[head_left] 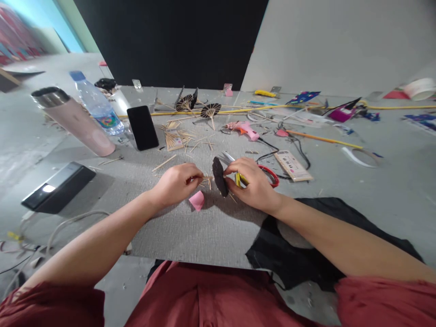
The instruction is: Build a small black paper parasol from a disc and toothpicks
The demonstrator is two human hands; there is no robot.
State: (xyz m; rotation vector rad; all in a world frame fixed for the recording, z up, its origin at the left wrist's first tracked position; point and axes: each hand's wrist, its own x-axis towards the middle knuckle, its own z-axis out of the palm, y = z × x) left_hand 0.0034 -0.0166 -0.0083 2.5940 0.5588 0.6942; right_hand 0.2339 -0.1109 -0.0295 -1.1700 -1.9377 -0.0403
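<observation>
Counter (pixel 211 227): grey, textured. Right hand (pixel 254 184): fingers closed on black paper disc (pixel 220 176), held on edge at its fingertips; scissors (pixel 238 175) under palm. Left hand (pixel 177 182): pinching thin sticks (pixel 206 179) that meet the disc. Pink scrap (pixel 197 200): just below left hand.

Both hands meet mid-frame, left hand (pixel 177 182) and right hand (pixel 254 185) pinched shut.

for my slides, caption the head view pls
Left hand pinches toothpicks; right hand holds black paper disc.
</observation>
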